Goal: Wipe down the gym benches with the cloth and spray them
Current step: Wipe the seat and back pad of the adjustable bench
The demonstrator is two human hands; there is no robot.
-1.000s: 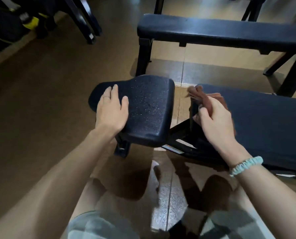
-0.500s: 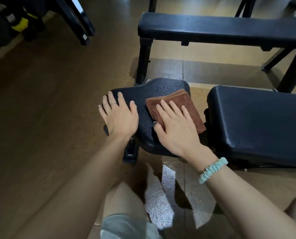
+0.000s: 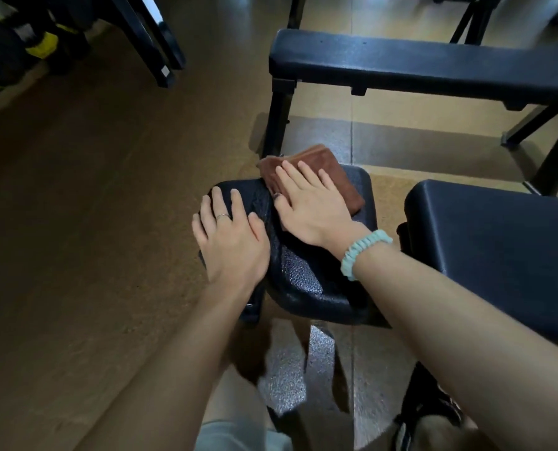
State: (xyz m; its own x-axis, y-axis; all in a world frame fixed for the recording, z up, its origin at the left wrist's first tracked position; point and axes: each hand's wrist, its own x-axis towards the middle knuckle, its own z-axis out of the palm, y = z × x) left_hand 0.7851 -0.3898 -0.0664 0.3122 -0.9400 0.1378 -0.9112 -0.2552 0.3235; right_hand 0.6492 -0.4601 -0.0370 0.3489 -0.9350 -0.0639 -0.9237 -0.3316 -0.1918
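Wiping step in hand: right hand (image 3: 310,206) lies flat, fingers spread, pressing the folded brown cloth (image 3: 323,170) onto the far edge of the small seat pad (image 3: 300,271); cloth overhangs that edge slightly. Left hand (image 3: 232,242) rests open, fingers spread, on the pad's left edge, holding nothing, apparently steadying it. Judged next: draw the cloth toward the near edge, then the long pad (image 3: 498,249) just right; no spray bottle in view.

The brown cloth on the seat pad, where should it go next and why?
Probably draw the brown cloth back toward the body: the right hand presses it flat at the seat pad's far edge, the near part lies uncovered, and the left hand steadies the pad.
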